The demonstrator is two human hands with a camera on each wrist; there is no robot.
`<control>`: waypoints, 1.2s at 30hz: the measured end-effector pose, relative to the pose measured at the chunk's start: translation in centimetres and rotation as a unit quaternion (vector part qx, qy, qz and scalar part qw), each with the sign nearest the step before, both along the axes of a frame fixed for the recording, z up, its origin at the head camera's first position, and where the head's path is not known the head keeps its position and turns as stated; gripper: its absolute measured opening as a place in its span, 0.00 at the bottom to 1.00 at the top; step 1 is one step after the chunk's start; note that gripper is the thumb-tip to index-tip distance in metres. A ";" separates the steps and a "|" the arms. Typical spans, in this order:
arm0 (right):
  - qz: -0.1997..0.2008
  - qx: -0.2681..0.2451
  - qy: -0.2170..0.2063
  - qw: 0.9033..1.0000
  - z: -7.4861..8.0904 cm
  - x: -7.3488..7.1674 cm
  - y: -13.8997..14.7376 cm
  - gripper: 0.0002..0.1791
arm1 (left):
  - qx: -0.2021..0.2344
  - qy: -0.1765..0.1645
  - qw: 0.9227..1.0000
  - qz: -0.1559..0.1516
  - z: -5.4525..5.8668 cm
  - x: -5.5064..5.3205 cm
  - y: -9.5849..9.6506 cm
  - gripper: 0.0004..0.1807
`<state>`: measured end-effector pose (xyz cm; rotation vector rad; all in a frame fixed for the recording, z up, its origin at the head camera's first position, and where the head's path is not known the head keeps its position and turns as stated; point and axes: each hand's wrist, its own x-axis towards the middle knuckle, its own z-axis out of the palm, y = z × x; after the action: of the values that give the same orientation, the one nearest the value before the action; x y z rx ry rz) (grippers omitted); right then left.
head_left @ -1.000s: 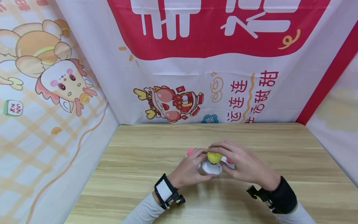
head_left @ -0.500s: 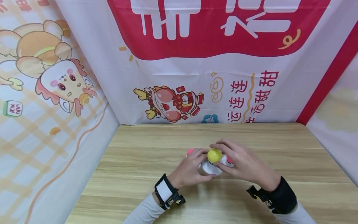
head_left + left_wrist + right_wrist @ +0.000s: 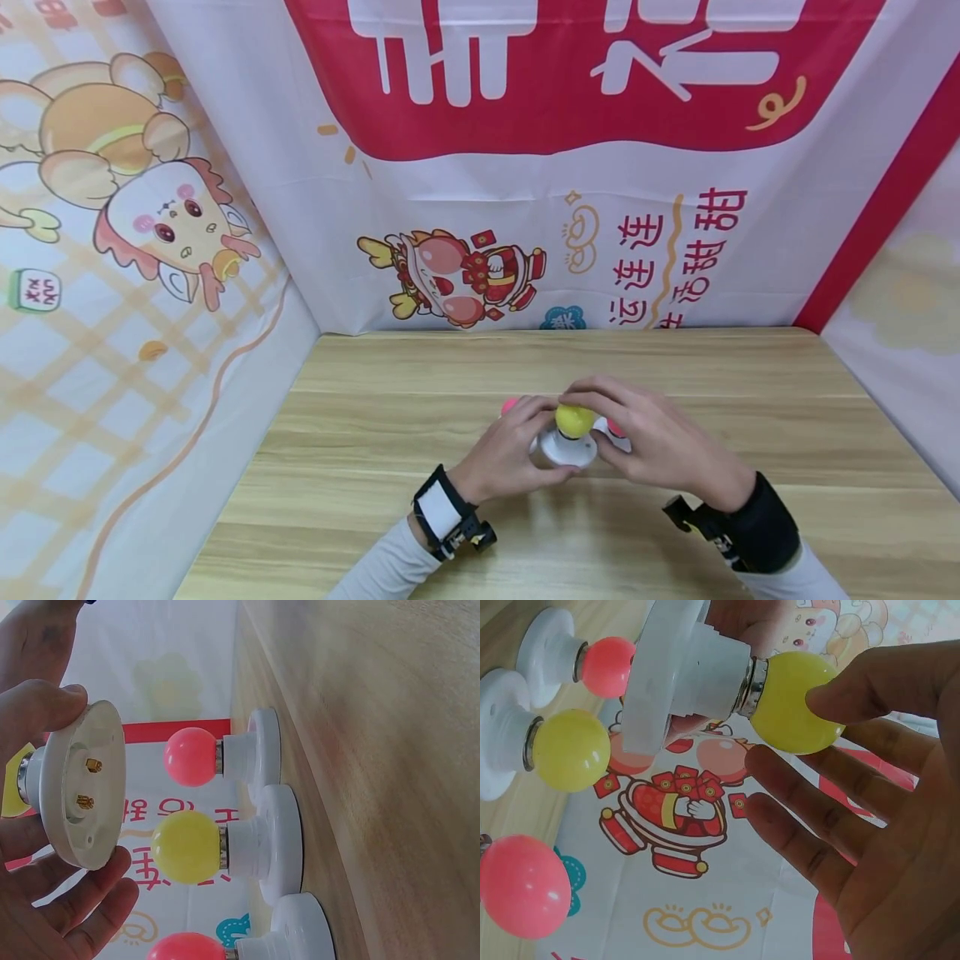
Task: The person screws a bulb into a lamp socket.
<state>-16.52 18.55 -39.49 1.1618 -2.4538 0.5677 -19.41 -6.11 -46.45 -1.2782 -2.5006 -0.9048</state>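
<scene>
Between both hands is a white round lamp holder (image 3: 567, 452) with a yellow light bulb (image 3: 574, 421) in it. My left hand (image 3: 517, 454) grips the holder by its rim. In the left wrist view the holder's hollow underside (image 3: 109, 795) shows two brass screws, and it is lifted clear of the table. My right hand (image 3: 652, 433) holds the yellow bulb, its thumb on the glass in the right wrist view and its forefinger reaching over the top. The bulb's metal cap (image 3: 751, 686) is partly visible at the holder's mouth.
Behind the hands a row of similar lamps stands on the wooden table (image 3: 375, 500): a pink bulb (image 3: 190, 757), a yellow one (image 3: 187, 847) and another pink one (image 3: 187, 947), each in a white holder. Printed cloth walls (image 3: 465, 192) border the table at the back and sides.
Half a second ago the right hand's fingers sat farther round and more of the bulb showed. Now the fingers reach over its top again, as one second ago. The left hand stays put.
</scene>
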 end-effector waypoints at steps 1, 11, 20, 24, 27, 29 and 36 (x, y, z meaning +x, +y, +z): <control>0.000 -0.001 0.001 1.000 0.0 0.0 0.0 0.31 | 0.000 -0.001 1.000 0.000 0.0 0.0 0.0 0.39; -0.024 0.001 -0.008 1.000 0.0 0.1 0.0 0.28 | 0.002 -0.001 1.000 -0.003 -0.2 0.2 0.2 0.39; -0.059 0.001 -0.007 0.998 0.0 0.0 -0.1 0.27 | -0.004 0.006 1.000 -0.001 -0.2 0.3 0.3 0.39; -0.064 0.008 -0.010 0.998 0.0 0.0 0.1 0.31 | -0.006 0.006 1.000 0.001 -0.2 0.2 0.3 0.39; -0.054 0.013 -0.010 0.998 0.0 0.1 0.2 0.37 | -0.004 0.005 1.000 0.001 -0.2 0.2 0.2 0.39; -0.041 0.017 -0.011 0.999 0.0 0.1 0.3 0.38 | -0.001 0.006 1.000 0.000 -0.2 0.2 0.2 0.39; -0.011 0.015 0.000 1.000 0.0 0.1 0.2 0.32 | -0.001 0.013 1.000 -0.002 -0.3 0.1 0.1 0.39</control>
<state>-16.41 18.80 -39.46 1.1451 -2.4808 0.5253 -19.36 -5.97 -46.76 -1.2881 -2.4814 -0.8810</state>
